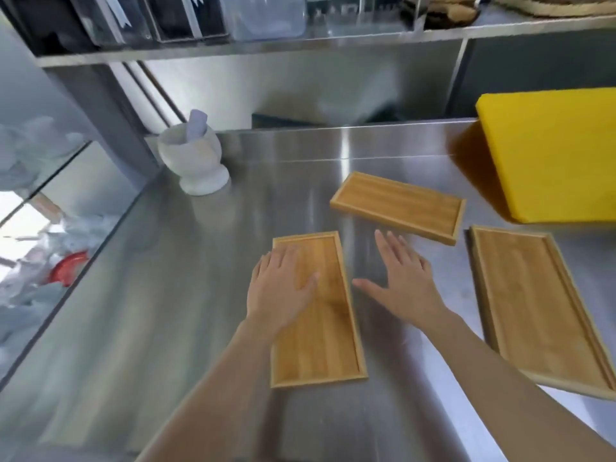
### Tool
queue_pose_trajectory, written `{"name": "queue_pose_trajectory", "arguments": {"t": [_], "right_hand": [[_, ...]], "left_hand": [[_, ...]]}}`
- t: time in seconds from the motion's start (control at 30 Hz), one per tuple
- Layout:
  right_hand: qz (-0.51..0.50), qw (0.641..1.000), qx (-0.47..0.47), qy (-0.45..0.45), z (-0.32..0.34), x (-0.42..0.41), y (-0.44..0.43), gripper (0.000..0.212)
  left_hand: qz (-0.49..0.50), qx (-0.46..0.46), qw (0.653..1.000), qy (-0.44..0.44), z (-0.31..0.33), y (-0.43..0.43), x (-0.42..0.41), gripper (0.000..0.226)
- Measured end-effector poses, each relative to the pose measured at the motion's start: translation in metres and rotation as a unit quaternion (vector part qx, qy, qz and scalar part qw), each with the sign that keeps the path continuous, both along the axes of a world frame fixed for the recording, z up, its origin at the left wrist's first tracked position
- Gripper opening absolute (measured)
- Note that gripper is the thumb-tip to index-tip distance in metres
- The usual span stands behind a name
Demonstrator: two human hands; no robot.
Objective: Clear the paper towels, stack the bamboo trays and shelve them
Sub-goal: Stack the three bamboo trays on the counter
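Observation:
Three bamboo trays lie apart on the steel counter (166, 295). The nearest bamboo tray (320, 341) is in the middle, with my left hand (281, 288) flat and open over its far left part. My right hand (405, 281) hovers open over bare steel just right of that tray, fingers spread. A second bamboo tray (398, 206) lies crosswise farther back. The third bamboo tray (536, 305) lies at the right, near the counter's front edge. All three trays look bare; no paper towels show on them.
A white mortar with a pestle (193, 161) stands at the back left. A yellow cutting board (553, 155) sits at the back right. A steel shelf (266, 45) with clear containers runs overhead. Left of the counter, a bin area holds crumpled white paper (66, 241).

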State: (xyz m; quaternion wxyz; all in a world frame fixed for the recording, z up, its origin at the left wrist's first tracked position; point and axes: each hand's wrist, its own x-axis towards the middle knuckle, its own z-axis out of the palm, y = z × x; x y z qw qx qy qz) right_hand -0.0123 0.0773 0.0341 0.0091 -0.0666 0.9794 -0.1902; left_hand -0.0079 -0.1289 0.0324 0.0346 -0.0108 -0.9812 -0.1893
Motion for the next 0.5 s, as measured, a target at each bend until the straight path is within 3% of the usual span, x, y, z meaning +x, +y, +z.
{"name": "queue_pose_trajectory", "arguments": {"t": [0.17, 0.3, 0.4, 0.5], "right_hand": [[0.005, 0.997, -0.022, -0.077, -0.027, 0.003, -0.023, 0.094], [-0.003, 0.976, -0.117, -0.183, -0.053, 0.014, -0.038, 0.097], [0.019, 0.958, -0.184, -0.219, -0.063, 0.02, -0.048, 0.09], [-0.055, 0.882, -0.365, -0.292, -0.057, 0.018, -0.045, 0.094]], "left_hand": [[0.099, 0.008, 0.992, -0.08, -0.037, -0.016, 0.017, 0.081], [0.145, 0.126, 0.964, -0.182, -0.055, -0.008, 0.03, 0.087], [0.168, 0.264, 0.935, -0.168, -0.055, 0.0, 0.035, 0.079], [0.163, 0.323, 0.921, -0.146, -0.053, 0.004, 0.036, 0.071]]}}
